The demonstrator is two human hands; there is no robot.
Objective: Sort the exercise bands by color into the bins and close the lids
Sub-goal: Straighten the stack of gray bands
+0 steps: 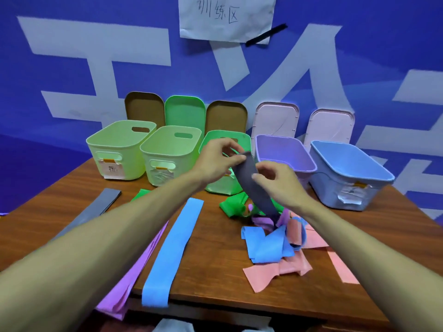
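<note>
Head, left hand [217,161], right hand [275,182] pinch grey band [260,196], sign [227,17] "训练区"

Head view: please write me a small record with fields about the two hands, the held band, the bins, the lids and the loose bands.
left hand: pinches the top end of the dark grey band
right hand: pinches the same band lower down
bins: five, open, in a row; purple bin and blue bin on the right
lids: five, leaning on the wall behind the bins
flat bands: grey band, blue band, purple band on the table
pile: green, purple, blue, pink bands, tangled
</note>
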